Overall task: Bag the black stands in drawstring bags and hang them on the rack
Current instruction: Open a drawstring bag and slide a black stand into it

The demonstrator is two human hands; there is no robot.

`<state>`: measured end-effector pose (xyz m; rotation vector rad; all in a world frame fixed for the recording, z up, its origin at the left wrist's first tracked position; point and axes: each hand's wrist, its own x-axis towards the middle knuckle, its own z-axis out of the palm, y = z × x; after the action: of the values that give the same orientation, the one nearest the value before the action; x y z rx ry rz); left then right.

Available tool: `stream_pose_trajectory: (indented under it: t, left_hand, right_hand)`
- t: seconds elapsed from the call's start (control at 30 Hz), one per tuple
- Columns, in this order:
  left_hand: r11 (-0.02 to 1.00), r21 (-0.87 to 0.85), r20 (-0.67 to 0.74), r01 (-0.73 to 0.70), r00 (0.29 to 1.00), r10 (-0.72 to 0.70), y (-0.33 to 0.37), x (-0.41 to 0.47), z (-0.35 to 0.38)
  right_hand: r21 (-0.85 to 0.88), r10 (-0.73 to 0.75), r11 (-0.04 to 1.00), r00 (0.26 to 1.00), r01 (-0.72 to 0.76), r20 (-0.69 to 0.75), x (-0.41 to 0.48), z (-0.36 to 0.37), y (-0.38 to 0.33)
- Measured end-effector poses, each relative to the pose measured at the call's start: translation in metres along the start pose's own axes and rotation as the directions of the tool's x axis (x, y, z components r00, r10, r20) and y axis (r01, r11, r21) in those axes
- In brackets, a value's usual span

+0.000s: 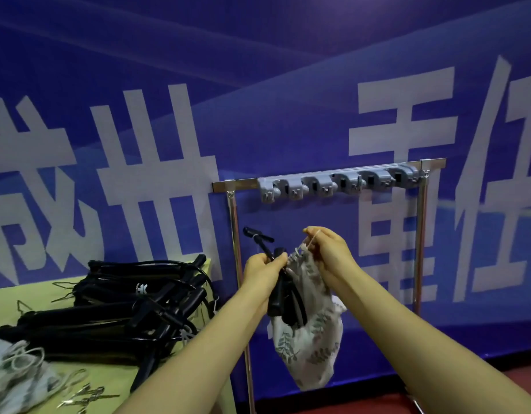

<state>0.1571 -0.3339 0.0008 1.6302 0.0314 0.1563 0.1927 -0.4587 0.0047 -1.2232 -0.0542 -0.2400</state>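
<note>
Hands together: left hand [262, 271] gripping black stand [280, 289], right hand [328, 252] pinching drawstring [306, 245] of bag [310, 345].

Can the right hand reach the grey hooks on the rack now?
Probably not yet. The right hand is pinching the drawstring of the bag. The grey hooks hang above, with nothing between.

Staged work booth — printed blue banner [258, 85] backdrop, green table [115, 380].

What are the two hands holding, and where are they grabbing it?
The left hand grips the black stand at its upper shaft, where it sticks out of the leaf-print drawstring bag. The right hand pinches the bag's white drawstring at its mouth.
</note>
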Motion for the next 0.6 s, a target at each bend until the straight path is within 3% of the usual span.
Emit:
stream_pose_trajectory:
  t: [0.13, 0.23, 0.33, 0.4, 0.47, 0.6]
  left_hand:
    - [0.998, 0.054, -0.001, 0.019, 1.000, -0.019, -0.003, 0.022, -0.005]
    - [0.997, 0.074, -0.011, -0.014, 1.000, 0.015, -0.002, 0.038, -0.007]
    - [0.994, 0.099, -0.057, -0.041, 0.997, 0.047, -0.002, 0.055, -0.009]
    - [0.992, 0.116, -0.071, -0.051, 0.996, 0.060, -0.004, 0.069, -0.011]
    - [0.989, 0.137, -0.074, -0.057, 0.995, 0.068, -0.005, 0.083, -0.013]
    - [0.989, 0.133, -0.095, -0.072, 0.992, 0.085, -0.006, 0.115, -0.015]
  right_hand:
    - [0.047, 0.080, 0.996, 0.997, -0.081, 0.024, 0.023, 0.004, -0.012]
    - [0.192, 0.199, 0.958, 0.977, -0.211, 0.080, 0.045, 0.011, -0.020]
    - [0.165, 0.239, 0.950, 0.957, -0.265, 0.163, 0.067, 0.014, -0.027]
    - [0.085, 0.178, 0.977, 0.968, -0.195, 0.174, 0.080, 0.021, -0.029]
    - [-0.077, 0.043, 0.997, 0.988, -0.032, 0.149, 0.091, 0.030, -0.026]
    - [-0.358, -0.216, 0.891, 0.954, 0.281, 0.209, 0.117, 0.055, -0.018]
